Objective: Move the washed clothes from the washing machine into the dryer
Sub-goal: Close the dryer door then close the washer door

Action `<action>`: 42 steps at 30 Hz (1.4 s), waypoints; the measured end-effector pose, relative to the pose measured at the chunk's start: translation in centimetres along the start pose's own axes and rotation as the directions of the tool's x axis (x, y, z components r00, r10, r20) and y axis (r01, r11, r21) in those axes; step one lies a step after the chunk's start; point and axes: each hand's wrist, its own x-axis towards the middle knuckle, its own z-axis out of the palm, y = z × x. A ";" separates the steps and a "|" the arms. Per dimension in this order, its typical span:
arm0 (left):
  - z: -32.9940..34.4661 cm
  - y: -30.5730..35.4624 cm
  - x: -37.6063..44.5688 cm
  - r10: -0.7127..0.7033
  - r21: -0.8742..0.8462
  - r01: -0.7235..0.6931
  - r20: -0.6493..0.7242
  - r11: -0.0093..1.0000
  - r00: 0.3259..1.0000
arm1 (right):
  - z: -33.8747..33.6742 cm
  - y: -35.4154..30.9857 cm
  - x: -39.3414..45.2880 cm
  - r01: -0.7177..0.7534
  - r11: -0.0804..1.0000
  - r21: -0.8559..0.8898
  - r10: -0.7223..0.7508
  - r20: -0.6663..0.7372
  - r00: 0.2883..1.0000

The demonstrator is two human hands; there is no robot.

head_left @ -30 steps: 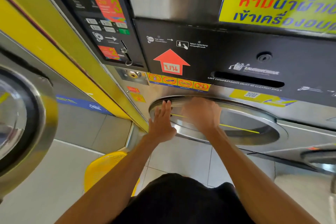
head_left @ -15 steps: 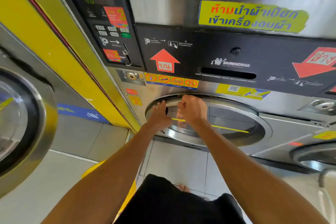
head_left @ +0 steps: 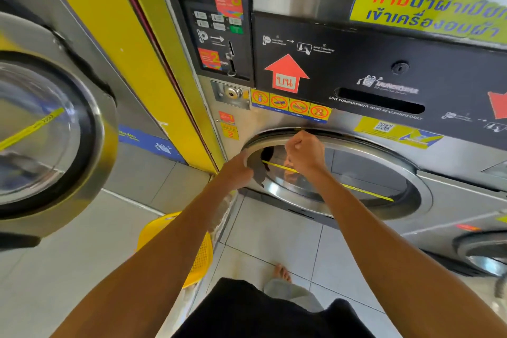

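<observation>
Head view: we have both hands at the left side of the dryer door [head_left: 356, 173]. Our left hand [head_left: 236, 170] curls over the steel rim's left edge; our right hand [head_left: 303, 152] is fisted at the rim's top, what it holds unclear. No washed clothes show; presumably they lie in the yellow basket [head_left: 197, 255] below the left arm, nearer that hand.
</observation>
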 end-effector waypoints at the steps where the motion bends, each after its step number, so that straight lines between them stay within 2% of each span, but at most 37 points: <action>1: -0.3 -0.8 -0.4 -0.006 0.001 0.006 -0.022 1.000 1.000 | 0.2 -0.7 -0.6 0.017 1.000 0.004 -0.017 0.038 0.999; 5: -2.7 -5.2 -3.1 -0.049 -0.077 0.044 -0.061 0.996 0.997 | 3.5 -4.9 -4.9 0.063 0.997 -0.035 -0.056 0.161 0.985; 7: -4.7 -8.2 -4.9 -0.064 -0.091 0.056 -0.090 0.994 0.994 | 6.4 -7.2 -7.2 0.156 0.987 -0.021 -0.148 0.220 0.964; 11: -9.6 -15.7 -10.3 -0.173 -0.135 0.148 -0.190 0.980 0.967 | 12.6 -12.6 -12.1 0.353 0.932 0.082 -0.359 0.338 0.870; 15: -13.8 -23.5 -16.6 -0.281 -0.253 0.207 -0.307 0.945 0.909 | 18.1 -18.0 -17.9 0.357 0.920 0.164 -0.392 0.403 0.827; 20: -16.8 -30.8 -23.5 -0.359 -0.372 0.212 -0.389 0.904 0.848 | 23.1 -24.1 -24.5 0.503 0.841 0.199 -0.534 0.462 0.708; 26: -20.1 -37.0 -29.8 -0.421 -0.434 0.210 -0.477 0.876 0.772 | 28.0 -31.3 -30.1 0.501 0.824 0.266 -0.561 0.508 0.653; 32: -24.0 -40.1 -33.3 -0.410 -0.447 0.152 -0.567 0.882 0.715 | 31.0 -38.1 -32.9 0.546 0.785 0.292 -0.611 0.515 0.602; 35: -25.5 -41.6 -33.6 -0.396 -0.476 0.100 -0.577 0.874 0.714 | 31.0 -42.1 -33.3 0.592 0.728 0.345 -0.683 0.434 0.587; 38: -26.5 -42.1 -33.1 -0.393 -0.527 0.049 -0.564 0.848 0.726 | 30.6 -45.2 -33.0 0.595 0.691 0.410 -0.719 0.314 0.619; 42: -29.0 -43.4 -31.1 -0.345 -0.531 0.003 -0.547 0.847 0.763 | 33.3 -48.1 -32.2 0.587 0.718 0.374 -0.690 0.278 0.668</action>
